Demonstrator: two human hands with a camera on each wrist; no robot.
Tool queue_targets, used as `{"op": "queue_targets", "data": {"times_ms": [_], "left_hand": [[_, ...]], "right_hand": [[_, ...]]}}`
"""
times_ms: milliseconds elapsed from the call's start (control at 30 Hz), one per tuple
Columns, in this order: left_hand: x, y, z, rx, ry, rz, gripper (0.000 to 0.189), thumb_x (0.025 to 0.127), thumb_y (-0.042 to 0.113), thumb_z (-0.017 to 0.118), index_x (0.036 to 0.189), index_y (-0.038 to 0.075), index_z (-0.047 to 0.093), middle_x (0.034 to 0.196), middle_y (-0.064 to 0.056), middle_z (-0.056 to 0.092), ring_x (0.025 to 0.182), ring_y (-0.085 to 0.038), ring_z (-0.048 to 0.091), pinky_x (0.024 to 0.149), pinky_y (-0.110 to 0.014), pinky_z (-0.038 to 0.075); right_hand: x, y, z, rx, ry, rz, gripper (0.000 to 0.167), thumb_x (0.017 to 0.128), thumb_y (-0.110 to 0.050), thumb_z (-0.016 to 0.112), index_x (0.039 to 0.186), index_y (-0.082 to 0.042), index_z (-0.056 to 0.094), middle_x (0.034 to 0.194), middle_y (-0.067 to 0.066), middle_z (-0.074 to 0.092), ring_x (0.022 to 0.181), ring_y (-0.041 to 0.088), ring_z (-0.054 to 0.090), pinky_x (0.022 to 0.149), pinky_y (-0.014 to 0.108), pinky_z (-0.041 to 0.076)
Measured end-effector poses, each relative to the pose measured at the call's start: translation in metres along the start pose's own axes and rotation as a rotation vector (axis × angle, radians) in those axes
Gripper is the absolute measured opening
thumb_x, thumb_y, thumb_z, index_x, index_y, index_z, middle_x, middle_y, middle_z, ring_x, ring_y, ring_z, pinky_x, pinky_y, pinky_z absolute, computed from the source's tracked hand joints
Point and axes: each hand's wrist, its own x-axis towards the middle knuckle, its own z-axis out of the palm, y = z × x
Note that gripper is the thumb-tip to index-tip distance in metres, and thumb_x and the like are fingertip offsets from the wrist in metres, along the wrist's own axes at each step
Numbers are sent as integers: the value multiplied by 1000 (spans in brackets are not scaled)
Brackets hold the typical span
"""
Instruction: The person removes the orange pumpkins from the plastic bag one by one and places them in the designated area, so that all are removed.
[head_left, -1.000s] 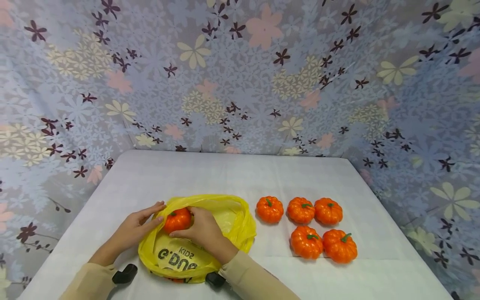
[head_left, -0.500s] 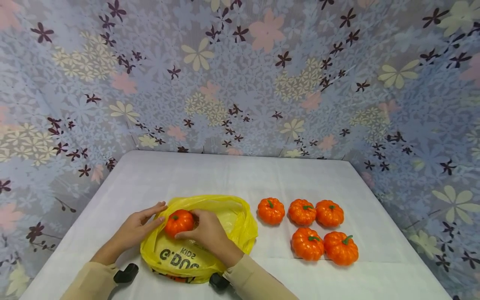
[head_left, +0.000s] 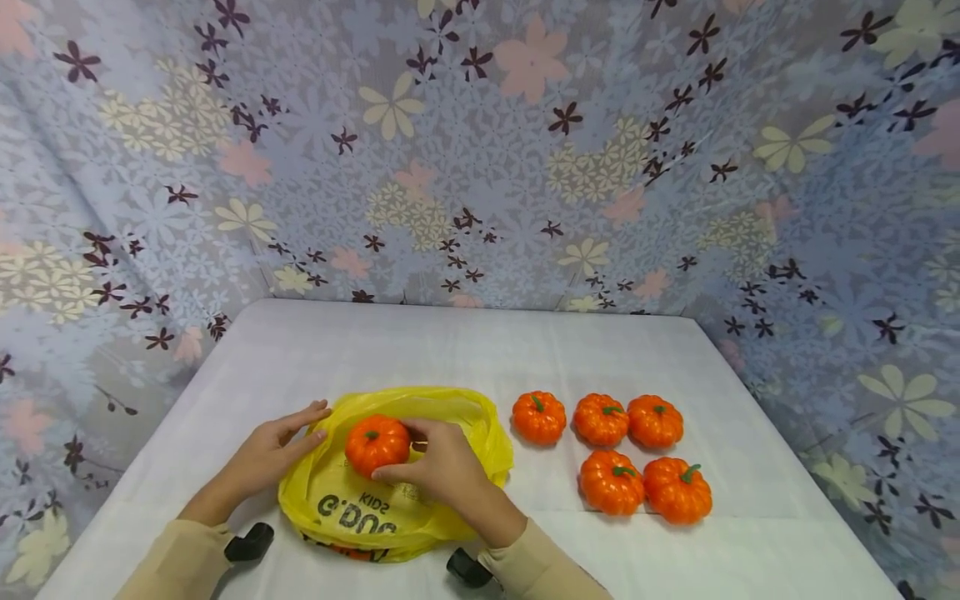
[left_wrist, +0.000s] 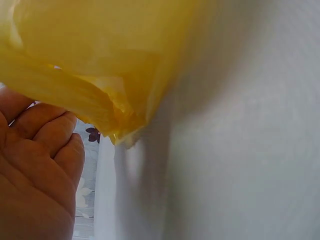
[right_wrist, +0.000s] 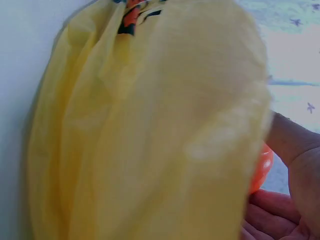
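A small orange pumpkin (head_left: 377, 446) with a green stem is gripped by my right hand (head_left: 442, 467), thumb on the near side and fingers behind, over the mouth of a yellow plastic bag (head_left: 345, 492). The right wrist view shows only a sliver of the pumpkin (right_wrist: 261, 170) past the bag's side. My left hand (head_left: 270, 458) holds the bag's left rim between thumb and fingers. In the left wrist view its fingers (left_wrist: 50, 125) lie along the outside of the yellow plastic, and the thumb is hidden.
Several more orange pumpkins (head_left: 611, 483) stand in two rows right of the bag on the white-covered table (head_left: 465, 346). A floral curtain (head_left: 480, 167) hangs behind. Black wrist devices (head_left: 250, 543) sit below both hands.
My right hand has moved right and up with the pumpkin, from the bag's left side toward the middle of its opening. The left hand stays at the rim.
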Motion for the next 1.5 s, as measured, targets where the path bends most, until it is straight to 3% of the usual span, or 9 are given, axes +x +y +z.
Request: {"op": "queue_targets", "data": {"times_ms": [200,333,533,767,967,1300,1500], "left_hand": [[0,-3,0,3,-2,-14,51,103,37,59,143,6,56,155,-13,42,144,-37,33,113,-57,26],[0,-5,0,-2,-4,-25,52,103,39,58,143,6,56,156,-12,41,145,-36,33,114,-56,26],[-1,-4,-2,-3,3,-9,51,103,36,58,143,4,57,155,-15,41,144,-40,32,114,-60,26],[-2,-4,-2,-1,5,-30,52,103,39,58,143,6,57,156,-12,41,145,-37,32,114,-57,26],[-4,-3,-1,-16,2,-32,52,103,37,58,144,5,56,156,-14,39,146,-38,30,115,-58,25],[-4,-4,-1,-24,-1,-58,56,102,41,58,144,5,55,157,-13,38,146,-37,29,116,-58,24],[-4,-4,1,-15,0,-57,56,103,42,57,144,4,55,157,-14,38,146,-38,29,116,-59,24]], "right_hand": [[-15,2,-18,34,44,-56,71,72,-38,92,131,-7,67,124,4,69,106,18,69,85,26,58],[-28,10,-37,47,85,-48,72,72,-37,92,130,-4,66,125,9,68,107,23,69,86,32,58],[-48,23,-67,80,170,14,72,70,-35,94,128,-2,66,123,13,68,106,28,70,87,42,58],[-76,36,-92,68,306,103,71,65,-34,96,125,-8,69,118,7,71,105,23,71,89,40,58],[-100,49,-110,37,372,194,71,65,-32,96,125,-6,69,116,7,71,108,23,69,90,37,57],[-117,59,-112,-13,409,266,79,64,-40,95,127,0,67,119,14,70,109,26,69,87,34,58],[-122,62,-104,-133,423,263,81,65,-41,94,127,2,66,119,19,70,106,29,70,81,34,60]]}}
